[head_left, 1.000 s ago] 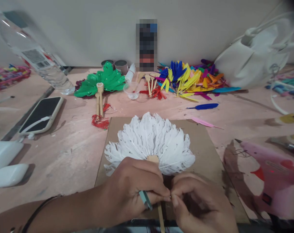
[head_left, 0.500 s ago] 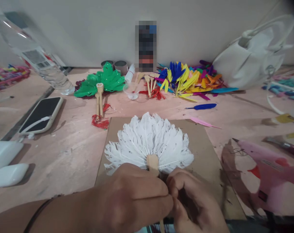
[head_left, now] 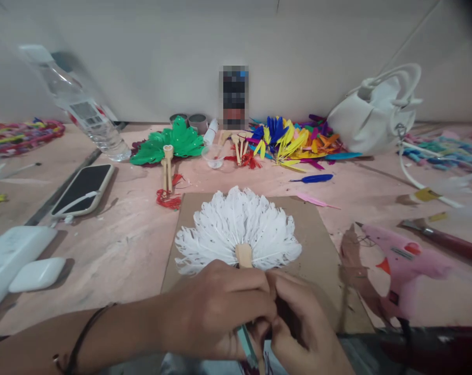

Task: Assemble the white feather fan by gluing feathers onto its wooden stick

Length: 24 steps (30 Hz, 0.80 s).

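A white feather fan (head_left: pixel 236 224) lies spread on a cardboard sheet (head_left: pixel 317 245), its feathers fanned away from me. Its pale wooden handle (head_left: pixel 244 255) runs toward me and passes beneath my fingers. Over that handle, my left hand (head_left: pixel 224 304) is closed with its fingertips pinched together. My right hand (head_left: pixel 304 323) meets it from the right, also pinched, the fingertips of both hands touching. Whatever lies between them is hidden. A teal strip (head_left: pixel 246 344) shows below my left fingers; I cannot tell what it is.
A pink glue gun (head_left: pixel 407 260) and a red-handled tool (head_left: pixel 446 237) lie to the right. Behind are coloured feathers (head_left: pixel 294 138), a green feather fan (head_left: pixel 173 143) and wooden handles with red tassels (head_left: pixel 168 172). Left stand a water bottle (head_left: pixel 83 112), phone (head_left: pixel 83 190) and white case (head_left: pixel 36 274).
The view has shifted, so more of the wall and my left wrist show. My hands stay pinched together over the handle, and the teal strip shows more below my left fingers.
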Each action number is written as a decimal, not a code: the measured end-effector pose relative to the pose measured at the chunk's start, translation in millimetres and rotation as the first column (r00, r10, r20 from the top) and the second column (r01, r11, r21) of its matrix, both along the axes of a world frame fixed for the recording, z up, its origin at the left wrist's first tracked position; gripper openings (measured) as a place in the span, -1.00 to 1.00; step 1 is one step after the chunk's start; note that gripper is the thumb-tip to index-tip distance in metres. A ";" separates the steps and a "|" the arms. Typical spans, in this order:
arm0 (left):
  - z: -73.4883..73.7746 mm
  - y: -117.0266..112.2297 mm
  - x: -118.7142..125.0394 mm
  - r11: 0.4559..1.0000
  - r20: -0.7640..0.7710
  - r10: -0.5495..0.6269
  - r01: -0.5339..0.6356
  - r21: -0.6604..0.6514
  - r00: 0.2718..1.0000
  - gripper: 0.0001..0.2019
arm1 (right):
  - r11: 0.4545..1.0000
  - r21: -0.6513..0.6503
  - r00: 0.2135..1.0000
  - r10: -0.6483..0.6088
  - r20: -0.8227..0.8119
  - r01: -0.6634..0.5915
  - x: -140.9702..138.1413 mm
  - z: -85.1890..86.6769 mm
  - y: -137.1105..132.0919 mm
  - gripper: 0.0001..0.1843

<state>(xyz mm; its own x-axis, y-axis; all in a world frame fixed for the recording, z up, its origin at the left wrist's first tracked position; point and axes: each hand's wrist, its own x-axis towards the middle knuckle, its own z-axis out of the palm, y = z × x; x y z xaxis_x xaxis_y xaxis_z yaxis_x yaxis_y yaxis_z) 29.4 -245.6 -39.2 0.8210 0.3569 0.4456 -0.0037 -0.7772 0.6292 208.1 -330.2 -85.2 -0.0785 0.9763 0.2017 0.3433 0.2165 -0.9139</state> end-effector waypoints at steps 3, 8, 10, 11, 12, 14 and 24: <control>-4.3 -1.3 0.7 1.000 -0.001 0.018 -0.018 0.017 1.000 -0.96 | 0.985 -0.136 0.993 0.094 -0.068 -0.103 1.7 6.4 4.5 -0.96; -13.3 -3.1 4.3 0.997 -0.014 0.065 -0.065 0.037 0.998 -0.91 | 0.975 -0.119 0.946 0.148 -0.288 -0.189 4.5 11.0 13.7 -0.92; -17.1 -3.3 5.1 0.994 -0.020 0.090 -0.089 0.058 0.996 -0.91 | 0.972 -0.094 0.919 0.169 -0.355 -0.215 6.5 10.7 15.3 -0.89; -18.4 -3.2 5.2 0.994 -0.015 0.095 -0.094 0.062 0.995 -0.92 | 0.972 -0.081 0.907 0.175 -0.384 -0.222 7.6 10.1 15.6 -0.87; -19.2 -3.1 5.2 0.994 -0.006 0.093 -0.093 0.062 0.996 -0.93 | 0.970 -0.066 0.891 0.185 -0.415 -0.232 8.9 9.4 15.6 -0.86; -18.4 -2.8 5.5 0.996 0.007 0.074 -0.074 0.046 0.997 -0.95 | 0.967 -0.032 0.857 0.208 -0.471 -0.252 11.4 7.4 15.4 -0.83; -1.2 8.1 10.7 0.946 0.100 0.313 -0.301 -0.117 0.944 -0.69 | 0.981 0.079 0.830 0.194 -0.523 -0.179 15.5 11.3 6.9 -0.79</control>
